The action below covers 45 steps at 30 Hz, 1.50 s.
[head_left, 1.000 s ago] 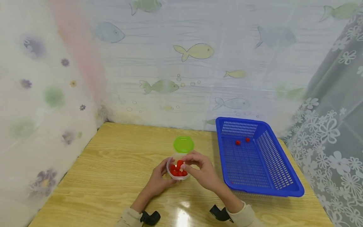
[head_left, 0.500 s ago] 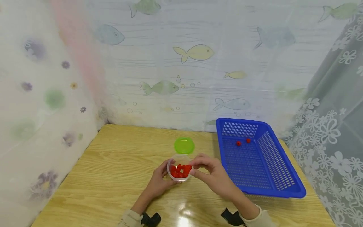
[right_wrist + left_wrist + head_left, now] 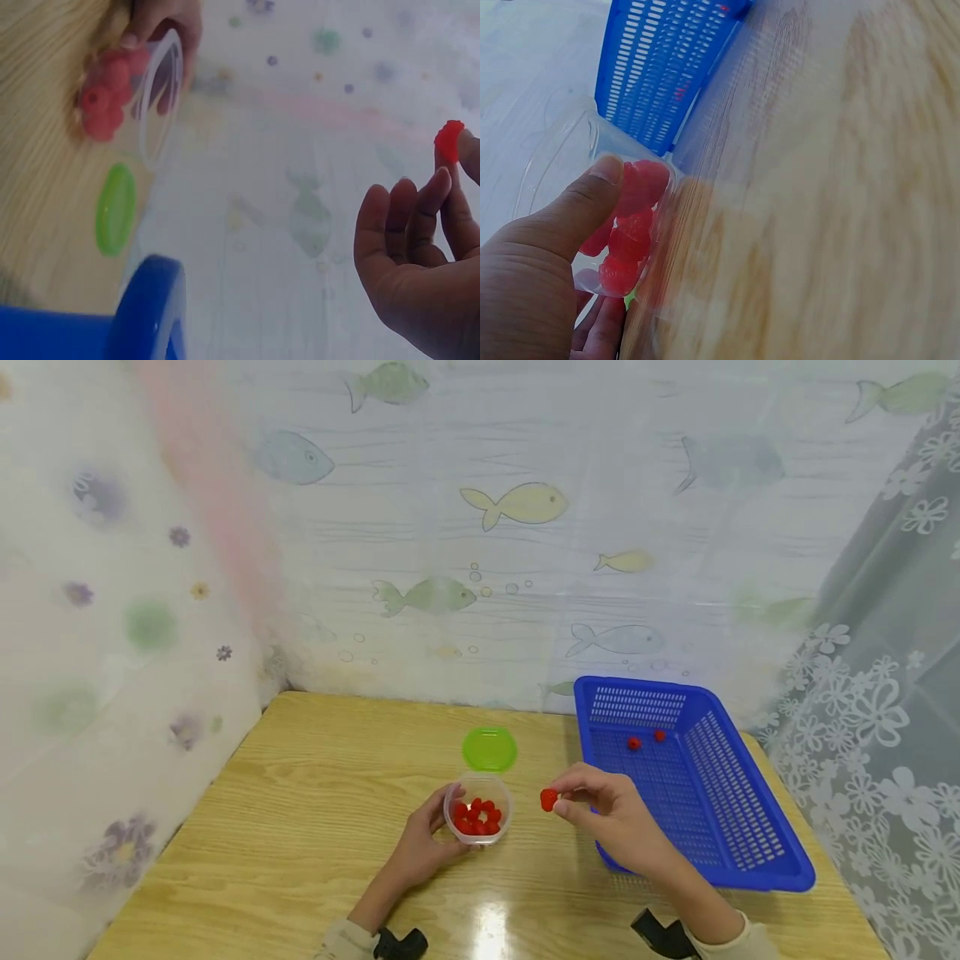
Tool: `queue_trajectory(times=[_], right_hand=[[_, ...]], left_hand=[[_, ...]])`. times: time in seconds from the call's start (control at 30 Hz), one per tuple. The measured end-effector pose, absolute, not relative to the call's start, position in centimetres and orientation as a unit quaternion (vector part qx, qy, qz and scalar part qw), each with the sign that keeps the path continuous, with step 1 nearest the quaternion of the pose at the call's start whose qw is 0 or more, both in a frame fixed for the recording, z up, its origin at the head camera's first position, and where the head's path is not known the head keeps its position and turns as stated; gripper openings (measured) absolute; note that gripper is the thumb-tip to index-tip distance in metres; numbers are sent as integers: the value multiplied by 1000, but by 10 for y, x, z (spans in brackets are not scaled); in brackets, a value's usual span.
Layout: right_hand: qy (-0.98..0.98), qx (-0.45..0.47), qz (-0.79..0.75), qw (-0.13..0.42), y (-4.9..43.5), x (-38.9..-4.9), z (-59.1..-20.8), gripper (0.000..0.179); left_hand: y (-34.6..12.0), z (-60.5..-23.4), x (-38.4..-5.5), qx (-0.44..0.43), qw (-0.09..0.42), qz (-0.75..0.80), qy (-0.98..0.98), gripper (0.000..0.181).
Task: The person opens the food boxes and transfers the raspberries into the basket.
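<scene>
My left hand [image 3: 426,835] grips a small clear plastic tub [image 3: 480,784] from its left side, thumb and fingers round its wall. Several red raspberries [image 3: 477,818] lie in the bottom of the tub; through its wall the left wrist view shows the raspberries [image 3: 630,236] close to the thumb. To the right of the tub, my right hand [image 3: 618,818] pinches one raspberry [image 3: 549,799] between thumb and fingertips, held above the table near the basket's left rim. In the right wrist view that raspberry [image 3: 449,141] shows a bumpy surface.
A blue perforated plastic basket [image 3: 750,777] stands on the right of the wooden table [image 3: 315,777], with two raspberries [image 3: 634,743] on its floor near the back. A green lid [image 3: 490,749] lies behind the tub. Patterned curtains [image 3: 420,527] hang round the table.
My right hand has lifted one raspberry out of the tub and moved right with it, toward the basket. The left hand and the tub have hardly moved.
</scene>
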State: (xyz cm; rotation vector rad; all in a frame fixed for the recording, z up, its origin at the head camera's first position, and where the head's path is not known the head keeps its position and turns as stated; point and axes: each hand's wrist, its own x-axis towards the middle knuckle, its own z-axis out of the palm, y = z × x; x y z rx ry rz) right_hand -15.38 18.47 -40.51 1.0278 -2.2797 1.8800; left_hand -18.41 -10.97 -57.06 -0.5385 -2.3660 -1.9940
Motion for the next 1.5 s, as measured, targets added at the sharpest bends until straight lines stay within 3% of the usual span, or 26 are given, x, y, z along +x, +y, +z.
queue_trajectory(times=[0.3, 0.87, 1.5], right_hand=[[-747, 279, 604, -6, 218, -167, -393, 15], [-757, 193, 623, 32, 269, -209, -389, 22], [-760, 151, 631, -6, 309, -253, -395, 19]], left_hand=[[-106, -571, -185, -189, 5, -636, -748, 89], [-106, -571, -183, -178, 1, -633, -753, 89], [-109, -568, -181, -169, 2, -630, -758, 89]])
